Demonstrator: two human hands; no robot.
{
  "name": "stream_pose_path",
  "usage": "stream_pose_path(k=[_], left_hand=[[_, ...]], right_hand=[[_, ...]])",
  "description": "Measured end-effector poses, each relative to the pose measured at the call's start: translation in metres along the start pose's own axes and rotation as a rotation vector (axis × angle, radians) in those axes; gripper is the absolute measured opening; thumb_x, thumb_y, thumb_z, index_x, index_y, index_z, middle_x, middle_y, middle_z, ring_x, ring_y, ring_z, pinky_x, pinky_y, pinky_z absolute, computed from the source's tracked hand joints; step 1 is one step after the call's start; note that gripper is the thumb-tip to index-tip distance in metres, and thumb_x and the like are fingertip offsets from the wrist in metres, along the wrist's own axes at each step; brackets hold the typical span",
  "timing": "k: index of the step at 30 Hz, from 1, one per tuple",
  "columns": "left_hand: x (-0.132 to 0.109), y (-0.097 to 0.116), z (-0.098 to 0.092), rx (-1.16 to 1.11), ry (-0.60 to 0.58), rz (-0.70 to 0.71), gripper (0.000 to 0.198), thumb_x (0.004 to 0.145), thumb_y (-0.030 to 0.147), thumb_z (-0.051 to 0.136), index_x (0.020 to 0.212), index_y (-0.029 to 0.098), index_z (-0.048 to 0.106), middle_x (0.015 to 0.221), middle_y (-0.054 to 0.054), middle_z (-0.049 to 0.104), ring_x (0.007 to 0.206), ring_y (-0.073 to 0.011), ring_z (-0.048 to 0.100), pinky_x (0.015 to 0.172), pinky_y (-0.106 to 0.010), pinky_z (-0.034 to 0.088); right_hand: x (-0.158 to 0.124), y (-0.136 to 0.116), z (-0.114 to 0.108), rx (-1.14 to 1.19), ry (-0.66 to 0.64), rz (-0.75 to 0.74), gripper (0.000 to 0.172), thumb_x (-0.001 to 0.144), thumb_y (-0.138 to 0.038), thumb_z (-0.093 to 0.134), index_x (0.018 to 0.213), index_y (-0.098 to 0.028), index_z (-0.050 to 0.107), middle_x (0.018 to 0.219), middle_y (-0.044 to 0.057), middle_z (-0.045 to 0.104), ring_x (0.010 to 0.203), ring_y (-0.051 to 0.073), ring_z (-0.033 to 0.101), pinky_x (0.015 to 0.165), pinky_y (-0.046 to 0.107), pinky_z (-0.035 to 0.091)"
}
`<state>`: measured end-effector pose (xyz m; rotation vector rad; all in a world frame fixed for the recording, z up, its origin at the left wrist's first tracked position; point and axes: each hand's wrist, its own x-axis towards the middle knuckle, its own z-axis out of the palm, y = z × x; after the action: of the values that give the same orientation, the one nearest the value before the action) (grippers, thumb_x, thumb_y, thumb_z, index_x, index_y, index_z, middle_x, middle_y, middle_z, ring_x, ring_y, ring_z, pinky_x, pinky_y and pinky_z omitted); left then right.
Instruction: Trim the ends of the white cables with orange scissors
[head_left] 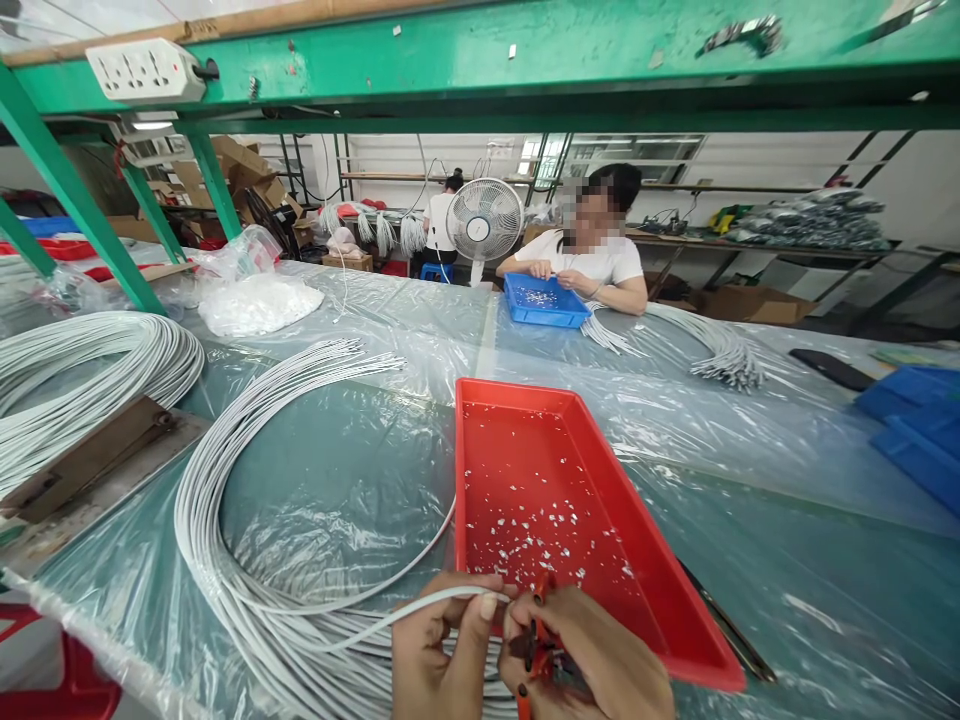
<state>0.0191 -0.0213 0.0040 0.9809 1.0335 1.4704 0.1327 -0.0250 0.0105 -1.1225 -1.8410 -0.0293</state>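
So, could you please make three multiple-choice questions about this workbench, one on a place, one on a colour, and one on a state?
1. Where is the red tray?
A. just beyond the person's hands
B. on the green shelf
C. under the fan

2. What colour is the tray in front of the co-worker across the table?
A. yellow
B. blue
C. black

3. What is the state of the left hand?
A. open and flat on the table
B. pinching the end of a white cable
C. out of view

Answers:
1 A, the tray lies directly behind both hands.
2 B, the co-worker's tray is blue.
3 B, the left hand's fingers grip the white cable, while the right hand holds a red-handled tool at its tip.
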Motion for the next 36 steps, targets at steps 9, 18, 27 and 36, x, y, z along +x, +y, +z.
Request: stream_pose_path(k=[9,18,27,36], left_hand=[[0.012,0.011,0.0,-0.231,-0.086,-0.24,0.019,0.072,0.031,0.064,0.07,0.013,0.066,0.066,-0.006,0.072,0.057,-0.0175,0.065,0.054,-0.024,0.05],[0.011,0.014,0.002,-0.192,-0.093,-0.183,0.016,0.072,0.029,0.064,0.071,0.014,0.068,0.064,-0.005,0.071,0.055,-0.0162,0.063,0.059,-0.025,0.05],[0.001,0.001,-0.001,-0.085,-0.002,-0.092,0.014,0.071,0.03,0.065,0.073,0.018,0.072,0.071,-0.006,0.072,0.067,-0.0215,0.066,0.063,-0.028,0.051],[-0.005,-0.007,-0.002,0.05,0.033,0.025,0.015,0.07,0.033,0.066,0.068,0.02,0.072,0.069,-0.006,0.072,0.066,-0.0211,0.065,0.064,-0.027,0.05]], right_hand=[[0.008,-0.001,-0.009,0.116,0.039,0.114,0.02,0.067,-0.003,0.051,0.076,-0.02,0.051,0.056,-0.004,0.054,0.046,0.008,0.051,0.047,0.017,0.041],[0.006,0.004,-0.008,0.167,-0.037,0.103,0.025,0.065,-0.002,0.052,0.081,-0.02,0.054,0.059,-0.002,0.06,0.048,0.011,0.054,0.047,0.019,0.045],[0.005,0.003,-0.007,0.079,-0.017,0.011,0.021,0.067,-0.003,0.055,0.082,-0.019,0.053,0.06,-0.001,0.058,0.049,0.01,0.053,0.047,0.019,0.044],[0.002,-0.003,-0.003,0.054,0.021,0.123,0.01,0.071,-0.01,0.053,0.072,-0.019,0.054,0.052,-0.004,0.052,0.045,0.009,0.05,0.046,0.018,0.041]])
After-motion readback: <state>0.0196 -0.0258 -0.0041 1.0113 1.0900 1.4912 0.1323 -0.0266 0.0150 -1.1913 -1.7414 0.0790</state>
